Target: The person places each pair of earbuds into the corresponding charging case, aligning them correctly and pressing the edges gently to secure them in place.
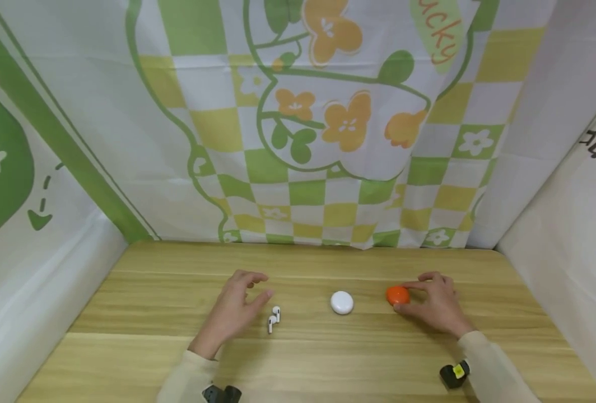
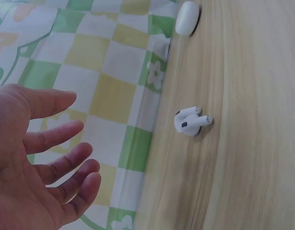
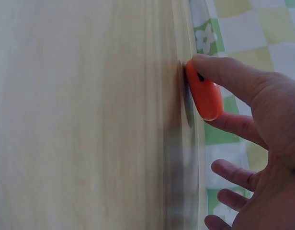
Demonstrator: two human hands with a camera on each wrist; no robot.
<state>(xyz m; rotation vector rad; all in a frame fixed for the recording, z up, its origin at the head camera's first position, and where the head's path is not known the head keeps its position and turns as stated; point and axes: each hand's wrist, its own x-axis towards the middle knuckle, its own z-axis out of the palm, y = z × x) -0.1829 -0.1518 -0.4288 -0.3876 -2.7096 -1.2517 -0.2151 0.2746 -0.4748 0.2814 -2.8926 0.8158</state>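
Observation:
My right hand (image 1: 436,305) pinches a small, glossy, rounded orange case (image 1: 397,295) between thumb and index finger. In the right wrist view this orange case (image 3: 205,93) is tilted and has a dark spot beside the thumb; the other fingers spread loosely. Over the left part of the table, my left hand (image 1: 233,308) hovers with relaxed fingers and holds nothing. Just right of it lie two white earbuds (image 1: 274,319), close together; the left wrist view shows the earbuds (image 2: 191,120) with their stems side by side. A smooth white earbud case (image 1: 341,303) rests between the earbuds and the orange case.
Beneath everything is a wood-grain table (image 1: 308,364). A checkered, flower-printed cloth (image 1: 308,193) hangs along its far edge, and white cloth walls (image 1: 575,252) stand at both sides. Each wrist wears a small black camera (image 1: 453,376).

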